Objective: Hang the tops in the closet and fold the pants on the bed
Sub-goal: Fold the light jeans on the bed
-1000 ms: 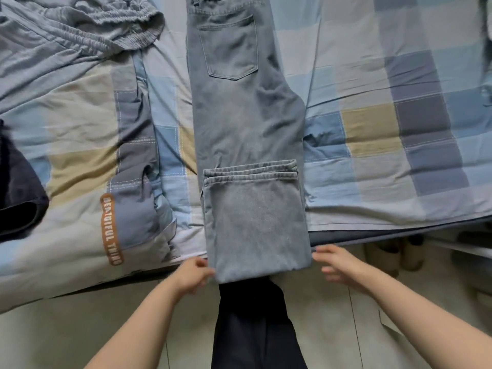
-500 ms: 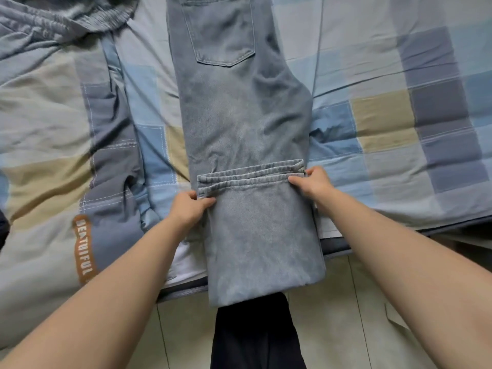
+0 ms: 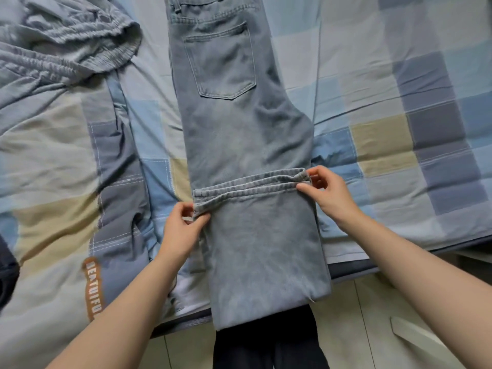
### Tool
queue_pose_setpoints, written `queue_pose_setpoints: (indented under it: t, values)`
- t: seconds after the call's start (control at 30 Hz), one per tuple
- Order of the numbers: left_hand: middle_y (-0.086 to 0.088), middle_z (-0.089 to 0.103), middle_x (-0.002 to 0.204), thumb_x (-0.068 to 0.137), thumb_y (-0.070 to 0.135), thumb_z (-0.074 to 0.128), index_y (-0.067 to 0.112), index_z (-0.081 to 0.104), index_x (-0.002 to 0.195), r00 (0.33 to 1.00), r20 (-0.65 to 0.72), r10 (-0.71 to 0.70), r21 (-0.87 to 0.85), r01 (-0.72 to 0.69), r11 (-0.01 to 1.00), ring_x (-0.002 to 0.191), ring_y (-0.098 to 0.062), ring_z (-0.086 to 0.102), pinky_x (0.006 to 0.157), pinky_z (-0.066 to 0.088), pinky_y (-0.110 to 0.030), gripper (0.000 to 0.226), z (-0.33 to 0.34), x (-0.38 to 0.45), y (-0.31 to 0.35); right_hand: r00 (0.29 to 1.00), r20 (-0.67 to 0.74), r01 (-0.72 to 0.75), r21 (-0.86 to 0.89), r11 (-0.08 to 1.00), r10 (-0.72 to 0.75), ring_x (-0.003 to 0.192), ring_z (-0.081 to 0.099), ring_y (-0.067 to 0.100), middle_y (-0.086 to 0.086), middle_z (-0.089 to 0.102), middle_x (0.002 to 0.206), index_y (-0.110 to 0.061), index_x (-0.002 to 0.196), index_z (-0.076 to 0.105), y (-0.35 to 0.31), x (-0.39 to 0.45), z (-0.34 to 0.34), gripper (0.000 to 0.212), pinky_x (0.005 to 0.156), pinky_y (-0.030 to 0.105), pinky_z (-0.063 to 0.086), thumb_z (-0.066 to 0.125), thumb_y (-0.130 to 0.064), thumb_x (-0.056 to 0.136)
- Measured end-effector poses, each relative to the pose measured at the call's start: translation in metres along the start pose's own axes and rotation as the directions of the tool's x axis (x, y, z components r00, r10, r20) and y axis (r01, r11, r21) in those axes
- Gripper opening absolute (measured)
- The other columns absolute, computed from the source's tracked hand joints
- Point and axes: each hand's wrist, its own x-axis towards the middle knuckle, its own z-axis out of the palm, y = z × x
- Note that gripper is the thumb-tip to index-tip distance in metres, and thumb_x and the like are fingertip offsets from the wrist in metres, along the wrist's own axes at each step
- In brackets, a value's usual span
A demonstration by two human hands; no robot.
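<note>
Light blue jeans (image 3: 239, 134) lie lengthwise on the bed, back pocket up, waistband at the top edge of the view. Their legs are folded back up, so the cuffs (image 3: 250, 186) lie across the thighs and the fold hangs over the bed's near edge. My left hand (image 3: 183, 227) pinches the left end of the cuffs. My right hand (image 3: 328, 193) pinches the right end, thumb on top of the hem.
The checked bedspread (image 3: 399, 129) in blue, grey and tan covers the bed. Grey pants with an elastic waist (image 3: 80, 41) lie crumpled at the upper left. A dark garment (image 3: 6, 275) shows at the left edge. Tiled floor (image 3: 372, 328) lies below the bed's edge.
Both hands left the fold at the bed's edge and went up to the cuffs, which they now pinch at either end. The view shifted slightly.
</note>
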Motion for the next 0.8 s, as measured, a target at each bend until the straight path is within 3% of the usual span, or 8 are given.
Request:
queue_pose_setpoints:
  t: [0.1,0.2,0.27,0.37,0.43,0.5,0.63,0.8]
  values:
    - [-0.004,0.05,0.113,0.073,0.02,0.083,0.013,0.052,0.125,0.994,-0.031,0.102,0.203,-0.093,0.975,0.1,-0.024,0.054,0.094,0.046,-0.037,0.061,0.001,0.014,0.004,0.99,0.139,-0.037,0.104,0.994,0.023,0.076,0.056,0.012,0.011,0.061,0.086,-0.006,0.094,0.058,-0.005,0.005,0.003,0.013,0.07,0.019,0.046,0.066,0.0,0.086]
    - [0.003,0.061,0.107,0.073,0.021,0.084,0.016,0.063,0.117,0.972,0.042,0.229,0.246,-0.233,0.941,0.098,-0.018,0.058,0.09,0.046,-0.031,0.049,0.006,0.025,0.02,0.941,0.335,-0.167,0.323,0.932,0.053,0.066,0.061,0.007,0.014,0.064,0.082,-0.014,0.092,0.054,-0.008,0.001,-0.003,0.015,0.057,0.015,0.048,0.059,0.001,0.09]
    - [0.006,0.063,0.1,0.07,0.02,0.085,0.018,0.063,0.109,0.975,0.137,0.176,0.268,-0.208,0.941,0.093,-0.013,0.058,0.083,0.042,-0.021,0.044,0.006,0.033,0.028,0.895,0.443,-0.237,0.372,0.898,0.053,0.068,0.064,0.011,0.01,0.068,0.08,-0.018,0.091,0.056,-0.007,-0.005,-0.01,0.016,0.055,0.02,0.049,0.058,-0.003,0.091]
    - [0.004,0.063,0.081,0.068,0.013,0.087,0.022,0.065,0.091,0.957,0.246,0.154,0.309,-0.228,0.924,0.078,-0.013,0.058,0.067,0.041,-0.01,0.033,-0.001,0.048,0.04,0.907,0.413,-0.254,0.387,0.886,0.079,0.072,0.06,0.018,0.009,0.068,0.082,-0.026,0.086,0.059,-0.004,-0.002,-0.019,0.019,0.058,0.028,0.041,0.06,-0.008,0.091]
    - [0.003,0.064,0.076,0.07,0.011,0.085,0.022,0.066,0.088,0.962,0.168,0.216,0.217,-0.25,0.944,0.07,-0.011,0.056,0.062,0.042,-0.008,0.029,-0.003,0.062,0.05,0.946,0.304,-0.237,0.401,0.885,0.115,0.07,0.064,0.012,0.002,0.07,0.078,-0.023,0.092,0.059,-0.002,0.017,-0.021,0.015,0.058,0.026,0.049,0.06,-0.008,0.092]
    - [0.002,0.066,0.081,0.074,0.011,0.082,0.021,0.066,0.093,0.966,0.082,0.244,0.202,-0.256,0.945,0.073,-0.013,0.059,0.067,0.046,-0.014,0.027,-0.003,0.073,0.051,0.956,0.229,-0.244,0.266,0.933,0.184,0.066,0.062,0.005,-0.006,0.069,0.07,-0.018,0.101,0.058,0.004,0.04,-0.018,0.011,0.062,0.023,0.051,0.061,-0.013,0.092]
    - [-0.005,0.061,0.12,0.075,0.016,0.08,0.018,0.054,0.123,0.984,0.095,0.149,0.482,-0.177,0.858,0.106,-0.026,0.059,0.094,0.046,-0.037,0.055,0.013,0.076,0.032,0.876,0.331,-0.32,-0.149,0.936,0.352,0.07,0.049,0.012,0.001,0.055,0.076,-0.013,0.104,0.053,0.019,0.073,-0.013,0.025,0.064,0.029,0.047,0.068,-0.026,0.088]
    - [-0.007,0.057,0.122,0.068,0.015,0.088,0.015,0.044,0.129,0.985,-0.171,-0.034,-0.015,0.032,0.999,0.108,-0.019,0.056,0.092,0.042,-0.026,0.075,0.04,0.033,0.011,0.883,0.295,-0.352,-0.095,0.931,0.364,0.076,0.049,0.015,0.005,0.053,0.078,-0.013,0.094,0.056,0.022,0.061,-0.009,0.023,0.068,0.029,0.043,0.066,-0.032,0.088]
